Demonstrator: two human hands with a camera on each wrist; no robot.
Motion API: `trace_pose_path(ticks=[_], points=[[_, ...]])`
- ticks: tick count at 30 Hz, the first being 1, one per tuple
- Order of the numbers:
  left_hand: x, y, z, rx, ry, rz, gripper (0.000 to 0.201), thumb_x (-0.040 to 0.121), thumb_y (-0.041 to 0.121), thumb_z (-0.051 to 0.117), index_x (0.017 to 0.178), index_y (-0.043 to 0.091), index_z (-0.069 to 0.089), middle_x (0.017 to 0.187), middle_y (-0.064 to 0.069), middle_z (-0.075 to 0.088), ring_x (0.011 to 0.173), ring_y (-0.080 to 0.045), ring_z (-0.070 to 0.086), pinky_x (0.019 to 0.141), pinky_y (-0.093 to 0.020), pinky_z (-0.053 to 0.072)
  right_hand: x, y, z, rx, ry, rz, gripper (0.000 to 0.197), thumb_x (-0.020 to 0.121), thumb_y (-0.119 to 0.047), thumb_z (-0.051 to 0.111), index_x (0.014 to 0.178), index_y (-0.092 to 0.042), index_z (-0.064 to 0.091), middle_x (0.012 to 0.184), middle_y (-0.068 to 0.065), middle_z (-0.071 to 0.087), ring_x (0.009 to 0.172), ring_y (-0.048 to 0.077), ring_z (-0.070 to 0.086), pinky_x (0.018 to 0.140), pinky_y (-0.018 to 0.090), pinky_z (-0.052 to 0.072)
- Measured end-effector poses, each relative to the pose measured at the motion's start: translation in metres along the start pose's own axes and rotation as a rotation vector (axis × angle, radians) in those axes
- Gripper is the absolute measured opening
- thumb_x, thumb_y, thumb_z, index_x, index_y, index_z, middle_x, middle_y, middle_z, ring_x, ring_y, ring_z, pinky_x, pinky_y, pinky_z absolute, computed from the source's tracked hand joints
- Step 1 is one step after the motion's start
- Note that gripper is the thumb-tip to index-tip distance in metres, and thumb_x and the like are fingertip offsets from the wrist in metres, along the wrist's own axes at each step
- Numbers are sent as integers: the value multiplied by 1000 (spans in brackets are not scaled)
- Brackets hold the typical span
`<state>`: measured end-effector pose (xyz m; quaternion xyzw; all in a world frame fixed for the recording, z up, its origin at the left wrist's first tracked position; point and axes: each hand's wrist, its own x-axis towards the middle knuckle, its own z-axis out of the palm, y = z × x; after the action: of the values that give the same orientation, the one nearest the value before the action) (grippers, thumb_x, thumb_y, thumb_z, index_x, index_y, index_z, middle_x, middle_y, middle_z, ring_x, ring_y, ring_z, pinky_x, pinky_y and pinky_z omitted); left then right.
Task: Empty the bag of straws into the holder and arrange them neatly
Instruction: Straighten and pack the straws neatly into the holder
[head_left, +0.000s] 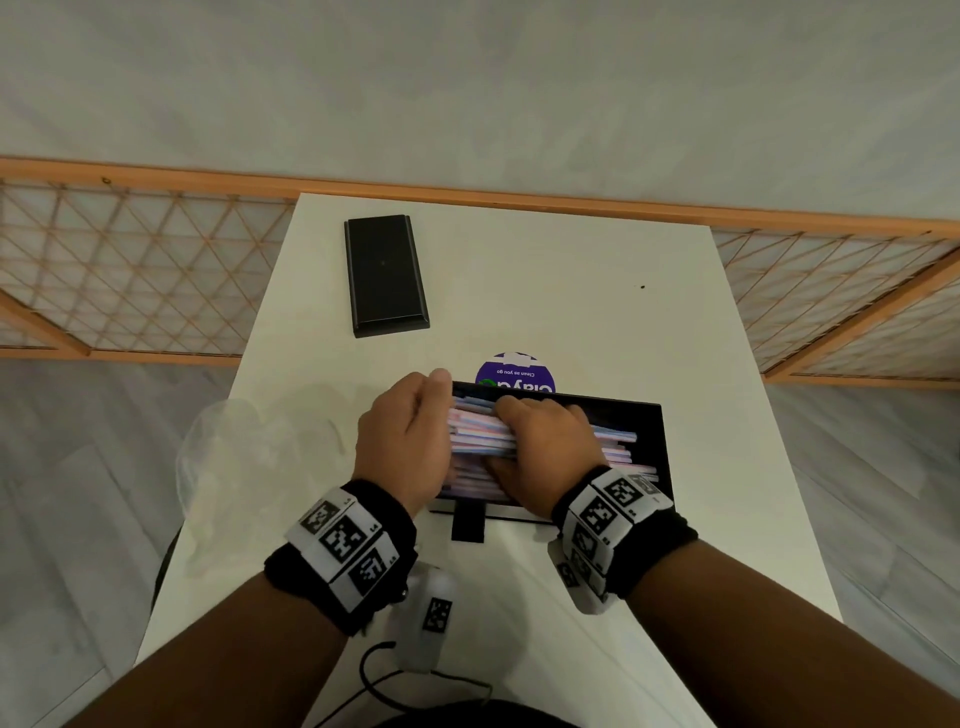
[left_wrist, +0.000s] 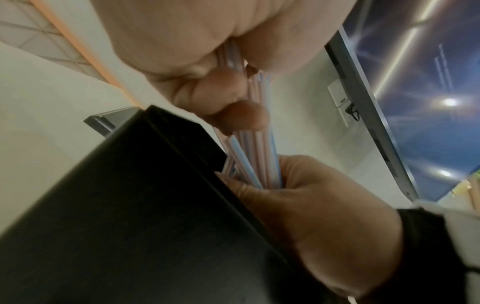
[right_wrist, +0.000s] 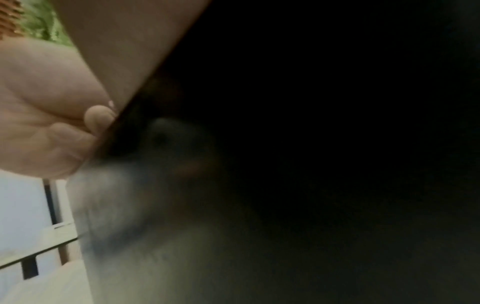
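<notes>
A bundle of pink and blue straws (head_left: 478, 434) lies lengthways in the black open holder (head_left: 649, 431) near the table's front. My left hand (head_left: 410, 441) is at the bundle's left end, fingers curled round the straws. My right hand (head_left: 540, 447) grips the bundle's middle from above. In the left wrist view the straws (left_wrist: 262, 152) run between the curled fingers of my left hand (left_wrist: 207, 96) and my right hand (left_wrist: 311, 205), just above the holder's edge (left_wrist: 130, 205). The right wrist view is mostly dark and blurred. An empty clear bag (head_left: 239, 457) lies to the left.
A black lid (head_left: 384, 275) lies on the white table (head_left: 597, 291) at the back left. A round purple label (head_left: 514, 371) sits just behind the holder. A wooden lattice screen (head_left: 130, 270) runs behind the table.
</notes>
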<state>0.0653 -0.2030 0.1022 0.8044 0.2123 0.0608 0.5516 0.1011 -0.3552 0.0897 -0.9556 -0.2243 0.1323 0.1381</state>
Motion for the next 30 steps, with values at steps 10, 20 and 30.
trace_pose_path(ticks=[10, 20, 30], points=[[-4, 3, 2, 5, 12, 198, 46, 92, 60, 38, 80, 20, 56, 74, 7, 59, 73, -7, 58, 65, -16, 42, -1, -13, -8, 123, 81, -141, 44, 75, -22, 59, 118, -15, 58, 99, 5, 67, 86, 33, 62, 80, 41, 48], [0, -23, 9, 375, -1, 316, 65, 92, 57, 25, 124, 8, 53, 131, -9, 52, 119, -26, 48, 97, -37, 36, -10, -19, 9, 60, -15, -1, 75, 70, -70, 35, 121, -19, 56, 108, 1, 57, 97, 24, 53, 84, 40, 48], [0, -38, 18, 16, -54, 240, 61, 93, 63, 20, 116, 13, 47, 112, -1, 52, 98, -6, 51, 90, -17, 41, -30, 16, -12, -214, -243, 148, 127, 40, -106, 35, 138, -26, 37, 133, -2, 47, 124, 26, 45, 110, 52, 33]])
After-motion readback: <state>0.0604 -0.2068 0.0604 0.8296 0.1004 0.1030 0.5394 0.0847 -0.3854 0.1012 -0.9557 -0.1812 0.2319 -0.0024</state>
